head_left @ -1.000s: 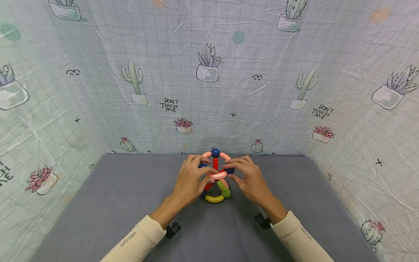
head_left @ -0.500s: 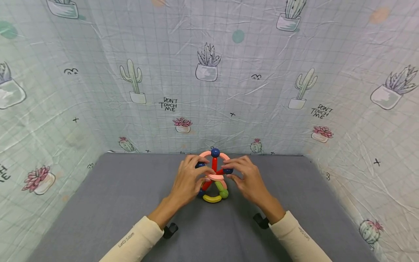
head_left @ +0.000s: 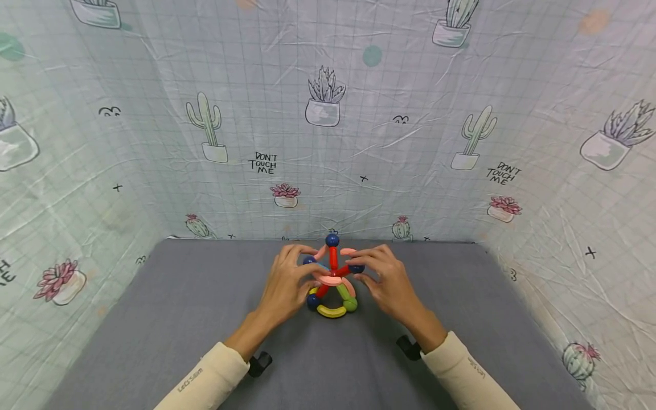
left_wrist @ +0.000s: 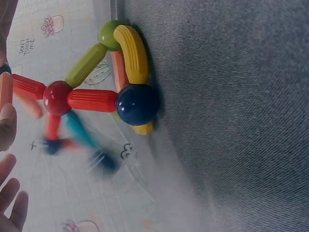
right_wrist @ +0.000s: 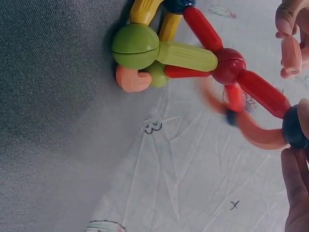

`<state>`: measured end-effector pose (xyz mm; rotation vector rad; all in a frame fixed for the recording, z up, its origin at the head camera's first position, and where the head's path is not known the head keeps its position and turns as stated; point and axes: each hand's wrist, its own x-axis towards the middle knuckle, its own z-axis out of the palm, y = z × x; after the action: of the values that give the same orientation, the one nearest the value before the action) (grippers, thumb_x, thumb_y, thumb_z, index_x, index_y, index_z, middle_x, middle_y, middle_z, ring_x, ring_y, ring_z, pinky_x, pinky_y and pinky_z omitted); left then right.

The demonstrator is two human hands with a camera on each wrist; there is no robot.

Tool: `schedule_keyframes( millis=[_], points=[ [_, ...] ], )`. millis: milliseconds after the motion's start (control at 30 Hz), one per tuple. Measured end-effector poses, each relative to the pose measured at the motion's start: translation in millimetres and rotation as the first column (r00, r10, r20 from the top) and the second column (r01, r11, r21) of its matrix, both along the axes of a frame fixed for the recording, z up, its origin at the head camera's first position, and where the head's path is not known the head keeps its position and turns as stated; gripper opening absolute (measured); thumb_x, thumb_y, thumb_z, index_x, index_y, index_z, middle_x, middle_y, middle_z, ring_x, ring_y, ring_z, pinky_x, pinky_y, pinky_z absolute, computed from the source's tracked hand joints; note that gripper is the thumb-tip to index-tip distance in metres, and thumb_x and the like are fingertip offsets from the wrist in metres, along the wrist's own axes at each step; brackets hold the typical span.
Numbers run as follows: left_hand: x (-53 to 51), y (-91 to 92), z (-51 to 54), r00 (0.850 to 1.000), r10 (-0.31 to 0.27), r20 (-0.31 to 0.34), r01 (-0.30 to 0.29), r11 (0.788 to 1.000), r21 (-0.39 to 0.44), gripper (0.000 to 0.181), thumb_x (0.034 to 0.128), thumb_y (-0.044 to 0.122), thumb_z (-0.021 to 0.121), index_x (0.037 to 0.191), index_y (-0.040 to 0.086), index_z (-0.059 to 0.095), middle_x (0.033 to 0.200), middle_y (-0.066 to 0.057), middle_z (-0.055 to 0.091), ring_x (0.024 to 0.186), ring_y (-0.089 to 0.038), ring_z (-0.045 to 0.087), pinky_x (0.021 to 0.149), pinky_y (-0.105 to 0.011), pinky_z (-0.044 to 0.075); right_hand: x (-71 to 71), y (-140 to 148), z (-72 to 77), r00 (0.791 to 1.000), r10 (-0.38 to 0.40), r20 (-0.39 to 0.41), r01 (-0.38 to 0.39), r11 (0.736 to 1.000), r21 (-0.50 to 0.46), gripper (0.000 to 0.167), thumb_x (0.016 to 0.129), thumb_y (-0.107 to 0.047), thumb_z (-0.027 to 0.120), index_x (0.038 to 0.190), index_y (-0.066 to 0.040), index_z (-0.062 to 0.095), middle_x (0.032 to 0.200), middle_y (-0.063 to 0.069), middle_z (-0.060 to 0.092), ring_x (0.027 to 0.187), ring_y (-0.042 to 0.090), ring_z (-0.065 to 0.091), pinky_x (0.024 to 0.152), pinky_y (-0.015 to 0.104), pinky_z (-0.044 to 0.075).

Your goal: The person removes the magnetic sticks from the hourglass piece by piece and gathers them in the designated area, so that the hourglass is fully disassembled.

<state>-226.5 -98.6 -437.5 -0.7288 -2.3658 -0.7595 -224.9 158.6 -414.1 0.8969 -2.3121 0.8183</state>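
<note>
A construction of coloured rods and balls stands on the grey cloth, with a red ball (left_wrist: pixel 57 97) at its middle. My left hand (head_left: pixel 287 282) pinches a curved pink rod (right_wrist: pixel 291 54), whose one visible end is free in the right wrist view. My right hand (head_left: pixel 384 279) pinches a dark blue ball (right_wrist: pixel 294 126) on a red rod (right_wrist: pixel 264 93); another curved pink rod (right_wrist: pixel 263 137) hangs from that ball. A blue ball (left_wrist: pixel 102 162) on a turquoise rod (left_wrist: pixel 79 128) is blurred. The top blue ball (head_left: pixel 332 240) sits on an upright red rod (head_left: pixel 333 258).
The base has yellow curved rods (head_left: pixel 331 311), a green ball (head_left: pixel 350 304) and a blue ball (head_left: pixel 313 301) on the grey cloth (head_left: pixel 205 307). Behind hangs a pale sheet (head_left: pixel 328 154) with printed cactus pots.
The curved pink rods at the top have come apart from the top blue ball. My left hand has moved slightly left, and the left part of the construction has shifted. The right hand barely moved.
</note>
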Motion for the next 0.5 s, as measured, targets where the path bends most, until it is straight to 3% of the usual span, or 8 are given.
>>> schedule_keyframes(
  millis=[200,500],
  points=[
    [0.1,-1.4,-2.8,1.000,0.002,0.008,-0.002,1.000,0.013,0.018,0.0843,0.021,0.089,0.101,0.027,0.084,0.125,-0.004,0.066,0.124,-0.028,0.053,0.108,-0.054,0.046,0.5,-1,-1.3,1.000,0.006,0.009,-0.006,1.000,-0.004,0.039,0.082,0.001,0.088,0.116,-0.016,0.081,0.130,0.001,0.075,0.112,0.019,0.062,0.087,0.042,0.057],
    [3.0,-11.3,-3.8,1.000,0.009,0.007,-0.010,0.998,0.055,0.028,0.0808,0.013,0.092,0.104,0.026,0.083,0.102,0.003,0.061,0.104,-0.020,0.051,0.090,-0.041,0.046,2.5,-2,0.2,1.000,0.001,0.016,-0.001,1.000,-0.009,0.040,0.080,0.004,0.089,0.116,-0.012,0.081,0.131,0.002,0.075,0.110,0.020,0.061,0.084,0.039,0.056]
  ],
)
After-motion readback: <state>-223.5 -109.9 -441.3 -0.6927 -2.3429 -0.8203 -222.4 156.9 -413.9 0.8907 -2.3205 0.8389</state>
